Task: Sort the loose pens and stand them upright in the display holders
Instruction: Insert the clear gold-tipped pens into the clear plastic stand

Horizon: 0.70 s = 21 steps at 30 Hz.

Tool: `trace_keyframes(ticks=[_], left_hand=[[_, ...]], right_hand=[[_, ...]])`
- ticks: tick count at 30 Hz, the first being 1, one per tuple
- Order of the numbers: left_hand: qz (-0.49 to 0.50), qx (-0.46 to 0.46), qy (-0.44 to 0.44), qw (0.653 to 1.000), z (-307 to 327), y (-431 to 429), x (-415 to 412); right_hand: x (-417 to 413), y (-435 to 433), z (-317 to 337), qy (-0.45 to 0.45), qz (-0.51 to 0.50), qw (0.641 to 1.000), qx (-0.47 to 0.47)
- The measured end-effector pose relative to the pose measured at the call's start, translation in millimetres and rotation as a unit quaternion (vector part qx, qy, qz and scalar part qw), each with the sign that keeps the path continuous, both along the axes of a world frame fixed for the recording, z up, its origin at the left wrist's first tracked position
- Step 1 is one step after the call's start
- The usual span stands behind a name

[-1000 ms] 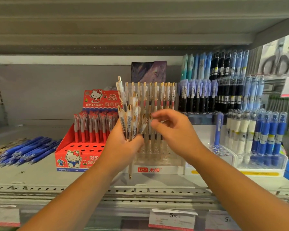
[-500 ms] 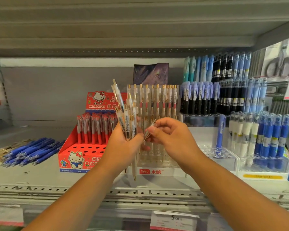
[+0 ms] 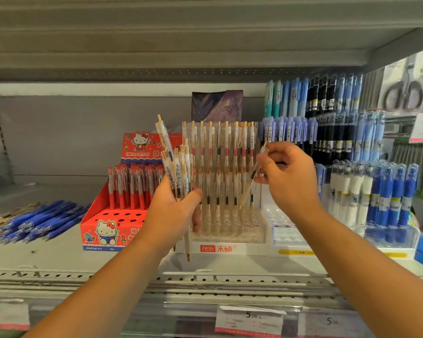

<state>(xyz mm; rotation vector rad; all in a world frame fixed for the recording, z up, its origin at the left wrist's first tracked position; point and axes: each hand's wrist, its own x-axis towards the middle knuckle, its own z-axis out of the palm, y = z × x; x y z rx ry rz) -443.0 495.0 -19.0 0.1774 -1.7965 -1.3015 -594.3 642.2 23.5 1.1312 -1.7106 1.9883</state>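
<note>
My left hand (image 3: 174, 211) grips a bunch of clear pens with gold clips (image 3: 177, 167), tips pointing down, in front of the left side of a clear tiered holder (image 3: 230, 248) labelled in red. That holder carries two rows of the same clear gold pens (image 3: 220, 142) standing upright. My right hand (image 3: 288, 176) pinches one clear gold pen (image 3: 258, 164), tilted, at the holder's right side above its lower row.
A red cartoon-cat box (image 3: 112, 230) of red pens stands left of the holder. Loose blue pens (image 3: 39, 220) lie on the shelf at far left. Racks of blue, black and white pens (image 3: 366, 191) fill the right. Price tags (image 3: 249, 320) hang on the shelf edge.
My right hand has drawn one pen out of the bunch and carried it rightward, away from my left hand, to the holder's right side.
</note>
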Motion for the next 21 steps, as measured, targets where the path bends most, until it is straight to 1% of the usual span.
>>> trace_keyframes(ticks=[4,11,13,16,21], left_hand=[[-0.02,0.001,-0.011,1.0,-1.5,-0.9,-0.3],[-0.032,-0.006,-0.006,0.999,-4.1,-2.8,-1.6],[-0.034,-0.008,-0.004,0.999,-3.5,-2.4,-1.7],[-0.039,-0.019,-0.004,0.999,-2.5,-1.1,-0.6],[-0.037,-0.021,0.003,0.999,-2.6,0.9,0.0]], right_hand=[[-5.6,-3.5,-5.1,0.025,-0.024,0.999,0.03],[-7.6,-12.2,-16.5,0.047,-0.052,0.989,0.131],[-8.2,-11.7,-17.5,0.063,-0.075,0.981,0.168],[-8.0,-11.0,-19.0,0.094,-0.118,0.959,0.24],[-7.9,-10.3,-16.6,0.071,-0.109,0.957,0.26]])
